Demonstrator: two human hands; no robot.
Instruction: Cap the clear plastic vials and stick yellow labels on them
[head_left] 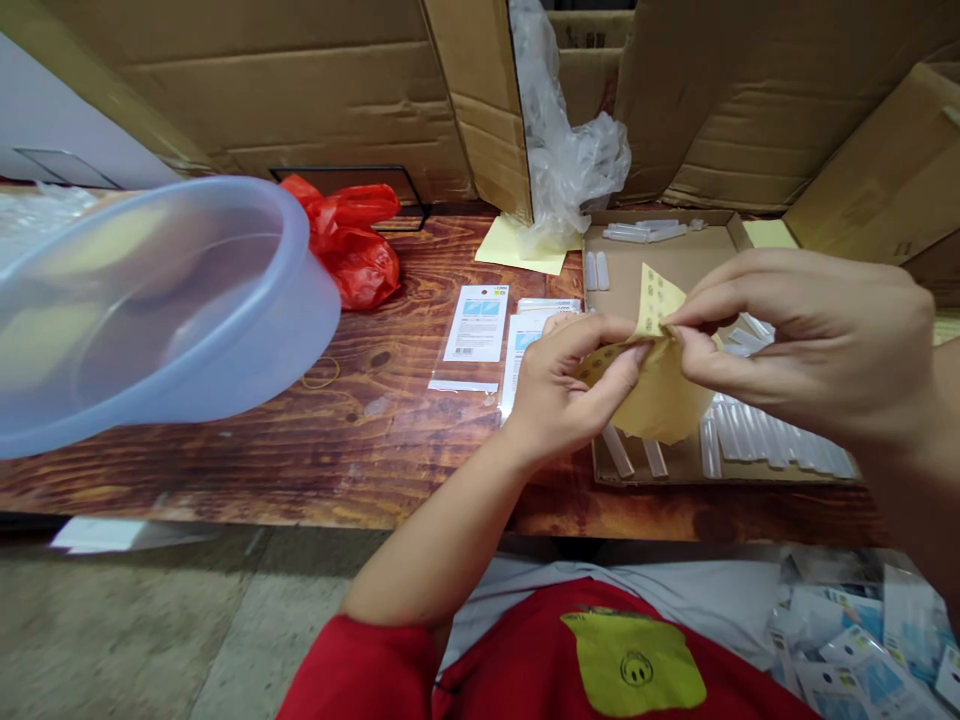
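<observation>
Both hands pinch a yellow sheet of stickers (667,400) with small dark round prints, held above a shallow cardboard tray. My left hand (574,385) grips its upper left part between thumb and fingers. At its upper edge, my right hand (802,335) has thumb and forefinger pressed together on the same sheet. Beneath, the cardboard tray (626,255) holds clear plastic tubes (772,435), many in a row and others loose. Left of the tray lies a printed card in a clear sleeve (475,330), beside a small pile of similar packets (517,350), partly hidden by my left hand.
A translucent blue basin (300,330) stands at the left, with a red plastic bag (360,240) behind it. A rubber band (322,373) lies on the wooden table (360,460). Cardboard boxes (300,80) line the back. Packed packets (855,640) fill a bag at lower right.
</observation>
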